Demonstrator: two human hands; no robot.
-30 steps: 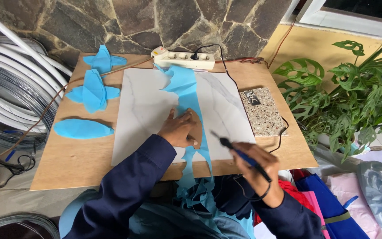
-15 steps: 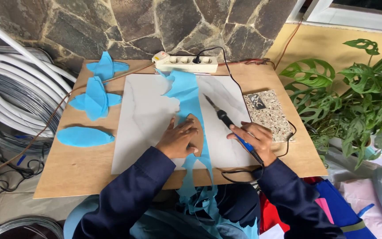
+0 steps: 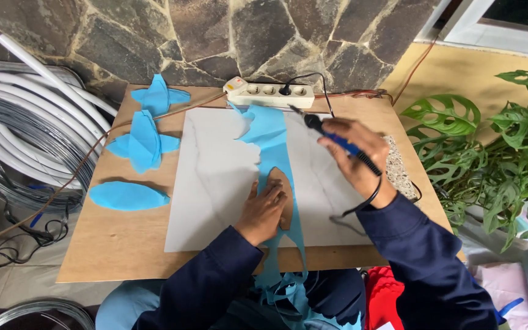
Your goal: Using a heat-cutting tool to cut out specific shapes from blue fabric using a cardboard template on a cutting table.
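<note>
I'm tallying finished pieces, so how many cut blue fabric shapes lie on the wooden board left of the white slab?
3: a folded one nearest the stone wall, a larger folded one below it, a flat oval nearest the person. None seem hidden.

Makeshift home craft corner: plywood counter against stone wall, coiled hoses, power strip, potted plant.

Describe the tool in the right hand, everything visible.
The tool is a slim pen-like iron: black front section with a thin tip, blue grip, black cord leaving its rear and looping past the wrist. The right hand holds it raised and tilted, tip pointing up-left toward the white power strip, above the blue fabric strip. Whether the tip touches anything is unclear.
</note>
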